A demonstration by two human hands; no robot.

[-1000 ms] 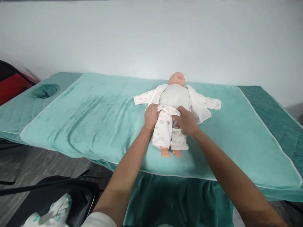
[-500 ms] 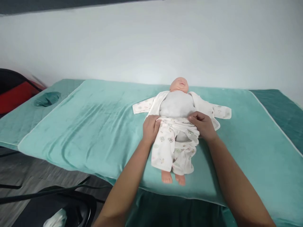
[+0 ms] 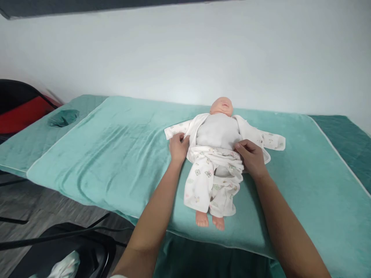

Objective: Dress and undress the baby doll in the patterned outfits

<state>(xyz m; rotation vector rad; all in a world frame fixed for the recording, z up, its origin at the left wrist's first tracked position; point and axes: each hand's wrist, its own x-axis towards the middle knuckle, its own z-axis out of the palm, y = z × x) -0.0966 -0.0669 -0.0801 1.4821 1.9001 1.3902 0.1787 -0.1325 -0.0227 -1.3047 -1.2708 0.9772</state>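
Note:
A baby doll (image 3: pixel 222 106) lies on its back, head toward the wall and bare feet toward me. Its white baby shirt (image 3: pixel 249 133) is spread open, sleeves out to both sides, over a pale cloth torso (image 3: pixel 217 130). Printed baby pants (image 3: pixel 199 181) cover the legs, with the waistband across the lower belly and a gap in the bunched cloth showing the thigh. My left hand (image 3: pixel 178 148) is closed at the shirt's left edge, thumb and forefinger on the cloth. At the waistband's right end, my right hand (image 3: pixel 251 156) pinches the pants.
The doll lies on a bed with a green cover (image 3: pixel 121 154), which has a face hole (image 3: pixel 63 117) at the left end. A white wall (image 3: pixel 185 54) rises behind. Black chairs (image 3: pixel 98 247) stand at the lower left and far left, the lower one with a crumpled cloth (image 3: pixel 68 266) on it.
My left hand has let go of the waistband and moved up and left to the shirt's edge. My right hand stays at the waistband. The view has shifted slightly.

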